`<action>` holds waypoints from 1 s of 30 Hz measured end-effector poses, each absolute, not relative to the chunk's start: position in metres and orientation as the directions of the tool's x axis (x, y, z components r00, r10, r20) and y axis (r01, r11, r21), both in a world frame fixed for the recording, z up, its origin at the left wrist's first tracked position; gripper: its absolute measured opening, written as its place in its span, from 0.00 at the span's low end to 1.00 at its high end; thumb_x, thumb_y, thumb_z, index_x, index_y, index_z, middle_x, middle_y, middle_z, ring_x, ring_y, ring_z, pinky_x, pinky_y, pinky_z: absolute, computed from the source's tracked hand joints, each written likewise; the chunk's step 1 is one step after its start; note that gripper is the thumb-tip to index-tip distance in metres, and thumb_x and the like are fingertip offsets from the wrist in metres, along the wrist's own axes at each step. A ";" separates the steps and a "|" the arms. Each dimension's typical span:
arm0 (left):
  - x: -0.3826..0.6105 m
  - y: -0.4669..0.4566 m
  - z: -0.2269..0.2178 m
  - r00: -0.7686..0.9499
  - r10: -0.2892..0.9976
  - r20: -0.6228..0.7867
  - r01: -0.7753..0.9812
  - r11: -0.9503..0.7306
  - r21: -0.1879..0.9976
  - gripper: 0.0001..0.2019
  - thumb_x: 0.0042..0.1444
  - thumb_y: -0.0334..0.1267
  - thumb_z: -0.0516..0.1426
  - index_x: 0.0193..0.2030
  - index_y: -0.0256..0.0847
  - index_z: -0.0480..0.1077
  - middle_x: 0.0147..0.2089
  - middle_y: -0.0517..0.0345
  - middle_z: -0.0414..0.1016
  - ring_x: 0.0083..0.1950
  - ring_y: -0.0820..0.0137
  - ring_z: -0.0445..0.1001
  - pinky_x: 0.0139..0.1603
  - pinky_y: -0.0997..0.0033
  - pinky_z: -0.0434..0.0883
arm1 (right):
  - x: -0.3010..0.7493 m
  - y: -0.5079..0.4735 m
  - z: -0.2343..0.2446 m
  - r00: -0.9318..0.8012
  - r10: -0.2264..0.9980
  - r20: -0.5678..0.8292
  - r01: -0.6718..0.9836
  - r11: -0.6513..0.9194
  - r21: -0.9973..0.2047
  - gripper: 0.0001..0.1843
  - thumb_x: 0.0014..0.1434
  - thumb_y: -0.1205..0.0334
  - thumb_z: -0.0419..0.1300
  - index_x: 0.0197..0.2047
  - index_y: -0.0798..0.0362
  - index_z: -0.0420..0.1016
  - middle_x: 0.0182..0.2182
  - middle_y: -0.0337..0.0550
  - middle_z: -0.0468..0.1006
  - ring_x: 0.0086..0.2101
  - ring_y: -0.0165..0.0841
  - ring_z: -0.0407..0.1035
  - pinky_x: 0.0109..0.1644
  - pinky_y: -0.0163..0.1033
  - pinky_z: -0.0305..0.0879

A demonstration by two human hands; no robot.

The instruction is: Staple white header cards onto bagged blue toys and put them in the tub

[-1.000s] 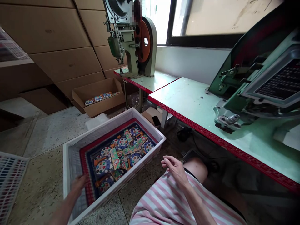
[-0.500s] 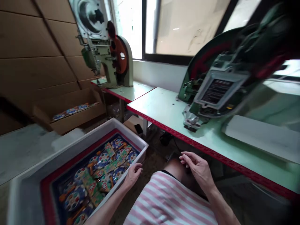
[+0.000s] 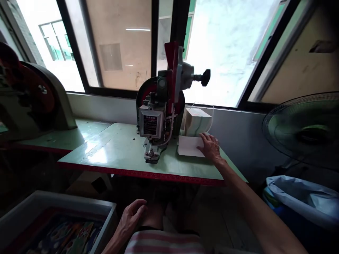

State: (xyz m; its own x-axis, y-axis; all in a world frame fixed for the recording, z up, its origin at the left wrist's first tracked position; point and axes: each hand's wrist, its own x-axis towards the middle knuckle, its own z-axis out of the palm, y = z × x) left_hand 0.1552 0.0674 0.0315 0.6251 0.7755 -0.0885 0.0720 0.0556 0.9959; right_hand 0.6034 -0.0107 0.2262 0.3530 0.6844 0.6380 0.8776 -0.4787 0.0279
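Overlapping the right end of the white panel (image 3: 189,145), the right grip (image 3: 210,147) is half-spread, hold unclear.

Matt box (image 3: 188,146), glossy tbl. top (image 3: 123,146)

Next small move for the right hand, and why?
Probably close the right hand on the right end of the white item: fingers and thumb are spread over that end with no firm grip evident, while the left hand is away, this side of the table.
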 end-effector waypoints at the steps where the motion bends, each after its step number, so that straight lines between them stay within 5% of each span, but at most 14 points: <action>1: 0.158 0.067 0.033 0.627 0.775 -0.086 0.093 0.036 0.995 0.19 0.55 0.55 0.62 0.43 0.43 0.79 0.35 0.55 0.84 0.40 0.59 0.83 0.44 0.64 0.79 | 0.610 -0.005 0.225 0.351 0.708 0.612 0.867 -0.493 0.072 0.34 0.59 0.61 0.65 0.67 0.51 0.65 0.64 0.54 0.70 0.61 0.54 0.61 0.62 0.58 0.57; 5: 0.161 0.069 0.041 0.616 0.785 -0.073 0.205 -0.069 0.976 0.19 0.55 0.56 0.60 0.44 0.44 0.79 0.37 0.55 0.85 0.41 0.58 0.83 0.42 0.66 0.78 | 0.621 0.003 0.216 0.298 0.772 0.562 0.869 -0.463 0.175 0.29 0.62 0.64 0.60 0.67 0.52 0.67 0.63 0.55 0.71 0.61 0.54 0.61 0.62 0.60 0.53; 10: 0.158 0.072 0.043 0.625 0.775 -0.093 0.253 -0.089 0.963 0.19 0.54 0.58 0.60 0.43 0.49 0.80 0.38 0.56 0.86 0.43 0.55 0.84 0.45 0.63 0.78 | 0.609 -0.019 0.191 0.172 0.724 0.667 0.906 -0.382 0.181 0.27 0.68 0.70 0.50 0.69 0.56 0.65 0.67 0.56 0.68 0.66 0.53 0.56 0.68 0.63 0.48; 15: 0.169 0.066 0.047 0.651 0.755 -0.074 0.266 -0.136 0.954 0.20 0.54 0.59 0.59 0.42 0.48 0.81 0.39 0.54 0.86 0.44 0.55 0.84 0.46 0.64 0.79 | 0.591 -0.045 0.172 0.056 0.767 0.639 0.981 -0.160 0.106 0.19 0.69 0.72 0.51 0.51 0.48 0.81 0.51 0.46 0.82 0.55 0.44 0.71 0.68 0.52 0.55; 19: 0.188 0.063 0.057 0.681 0.732 -0.018 0.210 -0.172 0.962 0.20 0.56 0.58 0.59 0.43 0.46 0.82 0.39 0.51 0.86 0.45 0.55 0.84 0.47 0.63 0.80 | 0.590 -0.044 0.199 0.073 0.732 0.678 0.974 -0.199 0.111 0.17 0.70 0.71 0.51 0.47 0.51 0.82 0.49 0.48 0.83 0.53 0.45 0.72 0.66 0.54 0.56; 24: 0.209 0.063 0.100 0.633 0.722 0.280 0.087 -0.426 0.901 0.16 0.58 0.52 0.60 0.43 0.47 0.83 0.59 0.47 0.78 0.60 0.53 0.77 0.60 0.57 0.75 | 0.571 -0.056 0.258 0.053 0.656 0.753 0.968 -0.220 0.123 0.15 0.70 0.70 0.53 0.39 0.52 0.82 0.41 0.44 0.85 0.49 0.41 0.73 0.64 0.51 0.55; 28: 0.221 0.057 0.149 0.645 0.653 0.397 -0.015 -0.509 0.861 0.16 0.62 0.48 0.59 0.51 0.47 0.81 0.71 0.48 0.64 0.65 0.56 0.71 0.60 0.60 0.75 | 0.521 -0.084 0.268 -0.018 0.759 0.651 0.999 -0.011 0.041 0.10 0.69 0.68 0.58 0.39 0.50 0.81 0.39 0.41 0.85 0.47 0.38 0.73 0.61 0.46 0.58; 30: 0.227 0.052 0.163 0.713 0.586 0.385 -0.046 -0.509 0.860 0.15 0.64 0.47 0.58 0.51 0.47 0.81 0.70 0.49 0.67 0.64 0.58 0.72 0.60 0.62 0.74 | 0.493 -0.100 0.259 -0.049 0.798 0.601 0.994 0.095 -0.045 0.09 0.69 0.66 0.59 0.40 0.49 0.81 0.40 0.41 0.85 0.47 0.37 0.74 0.60 0.45 0.60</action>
